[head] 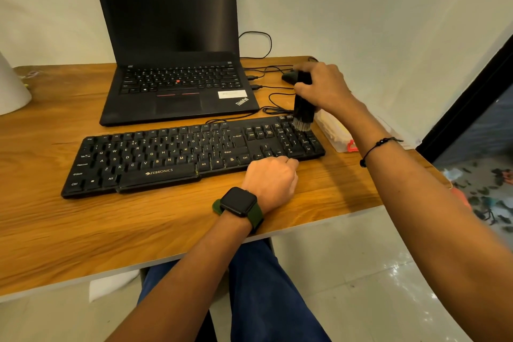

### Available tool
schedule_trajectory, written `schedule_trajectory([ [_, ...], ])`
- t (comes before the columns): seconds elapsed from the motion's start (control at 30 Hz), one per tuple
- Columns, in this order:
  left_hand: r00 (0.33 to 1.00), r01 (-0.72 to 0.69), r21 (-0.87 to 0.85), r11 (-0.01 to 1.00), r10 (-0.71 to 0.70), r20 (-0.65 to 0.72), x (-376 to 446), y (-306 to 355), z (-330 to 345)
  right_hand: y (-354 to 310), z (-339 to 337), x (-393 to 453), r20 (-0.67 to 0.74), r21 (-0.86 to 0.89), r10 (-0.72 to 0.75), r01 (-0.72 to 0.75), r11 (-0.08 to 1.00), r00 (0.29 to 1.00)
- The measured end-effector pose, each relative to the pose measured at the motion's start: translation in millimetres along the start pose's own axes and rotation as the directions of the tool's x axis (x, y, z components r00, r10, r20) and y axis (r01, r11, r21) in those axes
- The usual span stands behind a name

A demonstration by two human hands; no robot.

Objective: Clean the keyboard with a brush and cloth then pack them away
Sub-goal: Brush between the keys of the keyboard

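Note:
A black keyboard (172,155) lies across the wooden desk (83,230) in front of a laptop. My right hand (322,86) grips a black brush (304,111) held upright, its pale bristle tips touching the number pad at the keyboard's far right corner. My left hand (270,178) rests at the keyboard's near edge by the arrow keys, its fingers curled and pressing on the edge; a dark watch sits on that wrist. No cloth is plainly visible.
An open black laptop (177,64) stands behind the keyboard, with cables (266,86) and a black mouse (290,76) to its right. A clear plastic pouch (336,133) lies right of the keyboard. A white object (11,86) sits at the left edge.

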State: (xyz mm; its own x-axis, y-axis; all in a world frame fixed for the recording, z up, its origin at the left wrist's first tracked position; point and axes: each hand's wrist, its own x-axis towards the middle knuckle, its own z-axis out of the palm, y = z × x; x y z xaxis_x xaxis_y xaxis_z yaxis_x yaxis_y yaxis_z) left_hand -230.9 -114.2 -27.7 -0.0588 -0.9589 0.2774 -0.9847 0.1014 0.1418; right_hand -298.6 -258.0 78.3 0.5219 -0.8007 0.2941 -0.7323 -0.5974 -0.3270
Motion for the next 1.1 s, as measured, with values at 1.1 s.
schedule_trajectory([
  [1.1,1.000,0.009,0.002,1.000,-0.009,0.003,0,1,0,4,19,-16,-0.116,0.059,-0.033,0.041,0.997,0.993],
])
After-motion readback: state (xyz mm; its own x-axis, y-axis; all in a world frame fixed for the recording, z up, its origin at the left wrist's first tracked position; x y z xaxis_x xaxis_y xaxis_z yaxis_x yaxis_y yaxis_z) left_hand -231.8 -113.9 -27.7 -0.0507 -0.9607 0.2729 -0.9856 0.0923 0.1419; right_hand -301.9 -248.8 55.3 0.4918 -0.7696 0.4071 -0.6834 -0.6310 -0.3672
